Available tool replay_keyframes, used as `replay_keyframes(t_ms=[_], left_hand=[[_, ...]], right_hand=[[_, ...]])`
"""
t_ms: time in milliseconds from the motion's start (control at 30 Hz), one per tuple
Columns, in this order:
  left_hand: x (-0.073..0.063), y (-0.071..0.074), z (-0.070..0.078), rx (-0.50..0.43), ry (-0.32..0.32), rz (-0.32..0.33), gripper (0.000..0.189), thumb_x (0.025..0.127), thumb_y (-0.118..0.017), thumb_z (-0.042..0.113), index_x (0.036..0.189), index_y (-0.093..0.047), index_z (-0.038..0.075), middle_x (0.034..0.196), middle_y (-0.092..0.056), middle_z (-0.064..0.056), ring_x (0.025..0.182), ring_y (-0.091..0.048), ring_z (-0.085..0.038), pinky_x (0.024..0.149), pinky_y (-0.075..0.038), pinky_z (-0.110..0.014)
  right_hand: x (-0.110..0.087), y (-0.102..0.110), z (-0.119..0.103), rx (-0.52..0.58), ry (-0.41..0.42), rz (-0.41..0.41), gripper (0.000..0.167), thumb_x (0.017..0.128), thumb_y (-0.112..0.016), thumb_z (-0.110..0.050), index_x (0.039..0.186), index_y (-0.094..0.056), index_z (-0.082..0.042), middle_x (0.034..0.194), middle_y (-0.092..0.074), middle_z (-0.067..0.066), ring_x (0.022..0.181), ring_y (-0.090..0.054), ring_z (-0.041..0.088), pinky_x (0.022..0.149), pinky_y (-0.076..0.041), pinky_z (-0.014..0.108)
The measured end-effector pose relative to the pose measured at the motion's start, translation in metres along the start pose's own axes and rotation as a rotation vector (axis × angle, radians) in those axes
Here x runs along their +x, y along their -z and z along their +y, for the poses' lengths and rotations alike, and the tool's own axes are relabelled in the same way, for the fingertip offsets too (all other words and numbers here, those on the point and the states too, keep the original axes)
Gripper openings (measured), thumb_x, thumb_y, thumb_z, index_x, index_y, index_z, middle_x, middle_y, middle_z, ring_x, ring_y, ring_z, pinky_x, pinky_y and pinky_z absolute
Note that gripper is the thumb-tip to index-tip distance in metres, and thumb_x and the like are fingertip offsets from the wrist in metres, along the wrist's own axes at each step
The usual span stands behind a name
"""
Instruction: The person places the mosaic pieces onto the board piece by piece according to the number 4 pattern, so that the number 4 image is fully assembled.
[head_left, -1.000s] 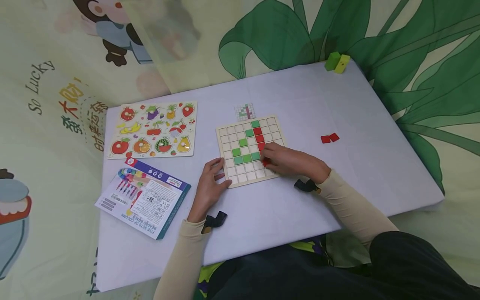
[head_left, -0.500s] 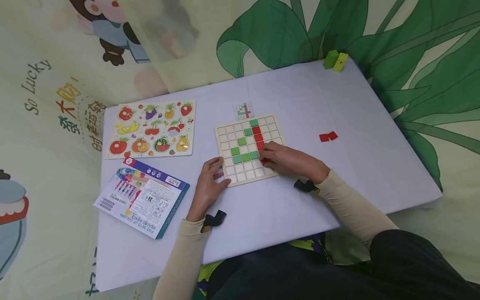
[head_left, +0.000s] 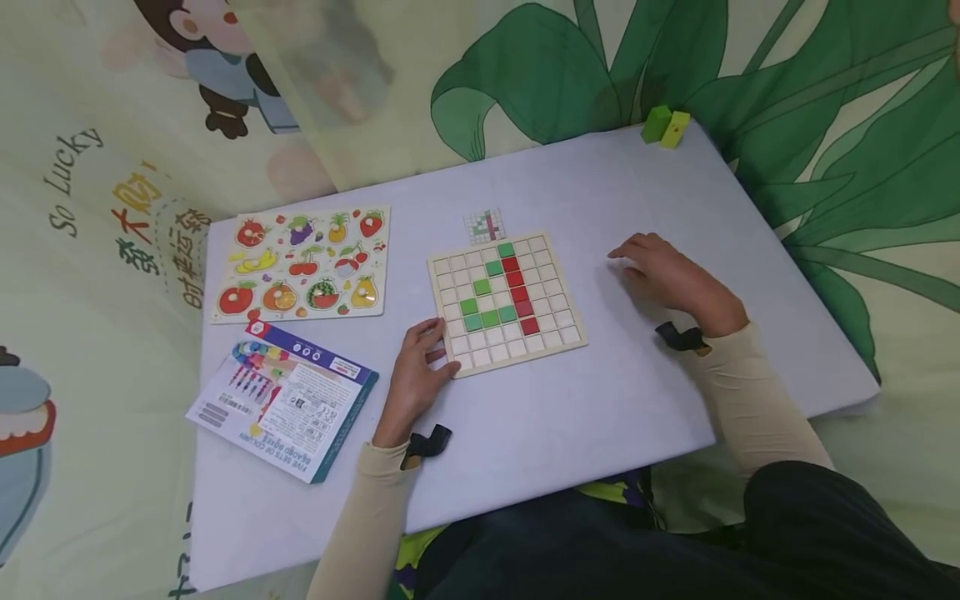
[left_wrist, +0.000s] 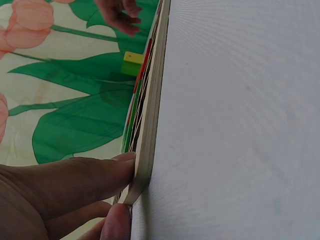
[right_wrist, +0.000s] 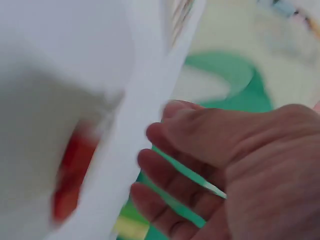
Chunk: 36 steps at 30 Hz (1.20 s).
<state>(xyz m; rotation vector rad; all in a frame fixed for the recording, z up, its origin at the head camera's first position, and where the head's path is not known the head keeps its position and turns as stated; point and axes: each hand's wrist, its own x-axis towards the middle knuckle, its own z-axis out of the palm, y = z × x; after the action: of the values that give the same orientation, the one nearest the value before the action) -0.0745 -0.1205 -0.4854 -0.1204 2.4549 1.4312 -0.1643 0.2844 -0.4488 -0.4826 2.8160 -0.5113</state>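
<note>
A square wooden grid board (head_left: 570,337) lies mid-table, with green tiles (head_left: 490,318) and a column of red tiles (head_left: 521,293) among its white squares. At its lower left corner my left hand (head_left: 415,375) holds the edge, thumb on the near side and fingers on the left side. The left wrist view shows the thumb (left_wrist: 95,175) against the board's rim (left_wrist: 147,150). Off to the right, my right hand (head_left: 671,279) hovers over the table, fingers loosely bent and nothing in them. Loose red tiles (right_wrist: 72,175) appear blurred near it in the right wrist view, hidden by the hand in the head view.
A small printed pattern card (head_left: 484,226) lies just beyond the board. At the left are a fruit puzzle board (head_left: 300,277) and a flat product box (head_left: 285,408) in front of it. Green and yellow blocks (head_left: 665,127) stand at the far right corner.
My right hand has left the lowest red tile on the board and moved right, over where the two loose red tiles lay. My left hand stays at the board's corner.
</note>
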Motion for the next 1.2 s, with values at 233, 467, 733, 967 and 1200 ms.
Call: replay_keyframes(t_ms=[233, 467, 733, 967, 1200], left_hand=[[0.000, 0.000, 0.001, 0.008, 0.012, 0.003, 0.084, 0.090, -0.080, -0.001, 0.163, -0.042, 0.010, 0.172, -0.034, -0.005, 0.139, -0.061, -0.035, 0.110, -0.057, -0.044], [0.001, 0.000, 0.000, -0.009, 0.005, 0.010, 0.084, 0.089, -0.080, -0.002, 0.163, -0.042, 0.009, 0.171, -0.034, -0.006, 0.139, -0.061, -0.035, 0.110, -0.057, -0.045], [0.001, -0.001, -0.001, -0.015, -0.001, 0.012, 0.082, 0.089, -0.080, -0.003, 0.162, -0.044, 0.008, 0.171, -0.036, -0.005, 0.138, -0.061, -0.035, 0.110, -0.057, -0.045], [0.000, 0.000, -0.001, -0.016, -0.002, 0.002, 0.083, 0.089, -0.080, -0.003, 0.162, -0.043, 0.008, 0.171, -0.034, -0.007, 0.138, -0.061, -0.036, 0.110, -0.056, -0.045], [0.001, 0.000, -0.001, -0.020, -0.004, 0.005, 0.083, 0.089, -0.080, -0.003, 0.162, -0.043, 0.009, 0.171, -0.035, -0.005, 0.138, -0.061, -0.035, 0.110, -0.057, -0.045]], right_hand=[[-0.014, 0.006, 0.039, -0.010, -0.094, -0.083, 0.040, 0.098, -0.072, -0.005, 0.137, -0.066, 0.000, 0.139, -0.060, 0.028, 0.129, -0.051, 0.047, 0.106, -0.048, 0.064], [-0.013, 0.001, 0.043, -0.028, -0.056, -0.048, 0.034, 0.096, -0.074, -0.002, 0.130, -0.068, 0.001, 0.132, -0.063, 0.026, 0.124, -0.054, 0.044, 0.102, -0.044, 0.061], [-0.013, -0.004, 0.043, 0.024, -0.097, -0.047, 0.033, 0.100, -0.069, -0.005, 0.132, -0.065, 0.002, 0.131, -0.062, 0.026, 0.121, -0.053, 0.043, 0.102, -0.047, 0.060], [-0.008, -0.010, 0.014, 0.136, -0.098, -0.031, 0.035, 0.100, -0.067, -0.004, 0.133, -0.058, 0.004, 0.129, -0.060, 0.024, 0.120, -0.054, 0.039, 0.105, -0.052, 0.056], [-0.003, -0.015, -0.037, 0.157, 0.072, -0.047, 0.036, 0.097, -0.074, -0.006, 0.131, -0.062, -0.004, 0.126, -0.063, 0.011, 0.119, -0.058, 0.027, 0.103, -0.058, 0.047]])
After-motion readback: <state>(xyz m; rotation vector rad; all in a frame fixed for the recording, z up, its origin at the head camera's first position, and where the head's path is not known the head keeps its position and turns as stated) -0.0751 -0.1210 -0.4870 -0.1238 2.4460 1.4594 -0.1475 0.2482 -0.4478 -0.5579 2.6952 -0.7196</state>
